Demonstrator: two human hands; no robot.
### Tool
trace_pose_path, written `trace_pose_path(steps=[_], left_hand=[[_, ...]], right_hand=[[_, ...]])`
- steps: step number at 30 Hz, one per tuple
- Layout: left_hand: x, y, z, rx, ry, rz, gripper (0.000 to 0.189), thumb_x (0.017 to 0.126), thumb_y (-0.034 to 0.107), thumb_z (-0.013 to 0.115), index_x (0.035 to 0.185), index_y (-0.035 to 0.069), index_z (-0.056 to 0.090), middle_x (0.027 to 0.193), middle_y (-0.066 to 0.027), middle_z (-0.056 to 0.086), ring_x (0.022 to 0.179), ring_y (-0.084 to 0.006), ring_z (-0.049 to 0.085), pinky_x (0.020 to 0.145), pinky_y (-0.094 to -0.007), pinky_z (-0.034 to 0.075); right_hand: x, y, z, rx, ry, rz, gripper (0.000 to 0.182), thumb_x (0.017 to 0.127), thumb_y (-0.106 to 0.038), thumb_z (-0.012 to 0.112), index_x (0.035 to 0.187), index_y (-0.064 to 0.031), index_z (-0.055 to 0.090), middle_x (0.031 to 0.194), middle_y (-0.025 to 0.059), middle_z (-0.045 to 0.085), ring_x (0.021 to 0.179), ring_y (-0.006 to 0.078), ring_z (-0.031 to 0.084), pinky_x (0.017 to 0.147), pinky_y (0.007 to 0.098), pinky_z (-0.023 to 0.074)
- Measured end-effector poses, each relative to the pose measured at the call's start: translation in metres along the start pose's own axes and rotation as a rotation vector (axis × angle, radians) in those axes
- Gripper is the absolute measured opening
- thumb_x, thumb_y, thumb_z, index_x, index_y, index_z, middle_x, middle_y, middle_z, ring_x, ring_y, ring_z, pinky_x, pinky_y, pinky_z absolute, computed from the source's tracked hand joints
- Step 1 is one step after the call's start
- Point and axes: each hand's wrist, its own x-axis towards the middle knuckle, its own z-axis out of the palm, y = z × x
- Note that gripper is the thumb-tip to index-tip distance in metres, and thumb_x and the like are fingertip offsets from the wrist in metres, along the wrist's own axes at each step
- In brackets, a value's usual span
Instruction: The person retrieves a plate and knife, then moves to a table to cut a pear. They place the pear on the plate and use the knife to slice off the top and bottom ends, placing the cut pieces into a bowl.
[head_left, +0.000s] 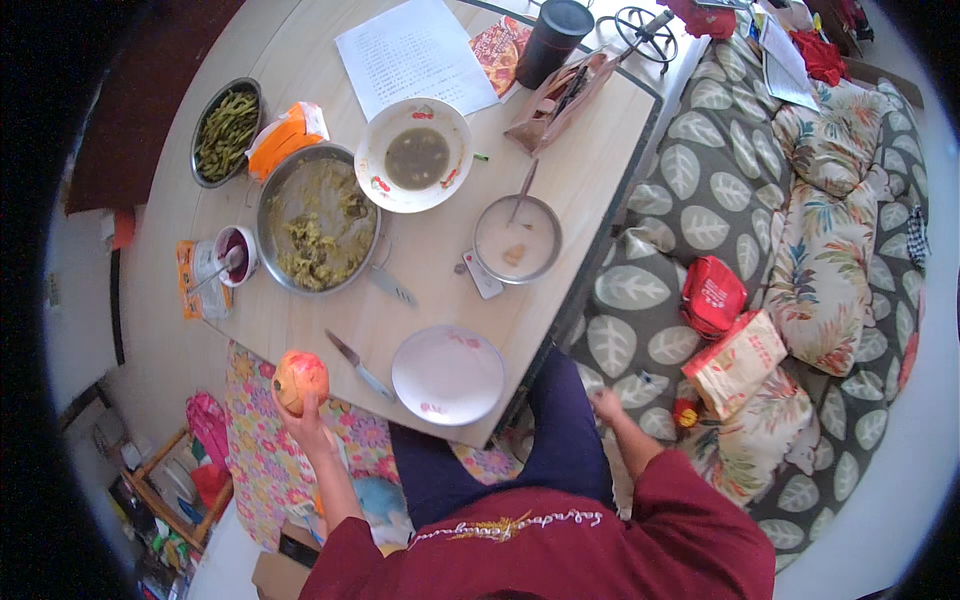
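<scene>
My left hand (306, 427) grips a red and yellow pomegranate (301, 381), raised just off the near left edge of the table. Close to it on the tabletop lies a knife (361, 367) with a pale blue handle. A white shallow plate (448, 376) with pink flower prints rests at the table's near corner, its surface bare. My right hand (606, 405) is low beside my right knee, next to the leaf-patterned sofa cover; its fingers are partly hidden, and I see nothing clearly in it.
A metal pan of yellowish food (319, 259), a bowl of dark broth (416, 159) and a metal bowl with milky liquid (499, 247) and a spoon stand on the table (442, 307). Green pods (225, 131) fill an oval dish. A black tumbler (553, 45) stands farther back.
</scene>
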Motion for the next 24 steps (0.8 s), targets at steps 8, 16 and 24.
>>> trace_pose_path(steps=[8,16,24], left_hand=[[-0.117,0.023,-0.011,-0.257,0.181,-0.083,0.062,0.079,0.012,0.066,0.131,0.006,0.034,0.128,-0.0102,0.041,0.116,-0.0251,0.044,0.095,-0.0380,0.039],[-0.123,0.029,0.000,-0.405,0.141,-0.087,0.065,0.077,0.014,0.067,0.133,0.008,0.033,0.131,-0.0102,0.040,0.120,-0.0281,0.040,0.097,-0.0425,0.037],[-0.176,0.035,-0.010,-0.325,0.447,-0.111,0.059,0.080,0.015,0.063,0.131,0.004,0.034,0.127,-0.0125,0.043,0.117,-0.0265,0.044,0.097,-0.0403,0.038]], right_hand=[[0.016,-0.143,-0.225,0.678,0.168,-0.138,0.043,0.086,-0.027,0.055,0.120,-0.0034,0.044,0.094,0.0102,0.061,0.067,0.0210,0.061,0.052,0.0313,0.0491],[-0.052,-0.368,-0.303,0.857,0.231,-0.383,0.091,0.076,-0.038,0.068,0.142,-0.0150,0.011,0.137,0.0115,0.031,0.104,0.0242,0.049,0.072,0.0361,0.0477],[0.004,-0.498,-0.330,0.814,0.151,-0.563,0.113,0.067,-0.043,0.075,0.142,-0.0178,-0.006,0.147,0.0127,0.002,0.131,0.0330,0.021,0.090,0.0515,0.0350]])
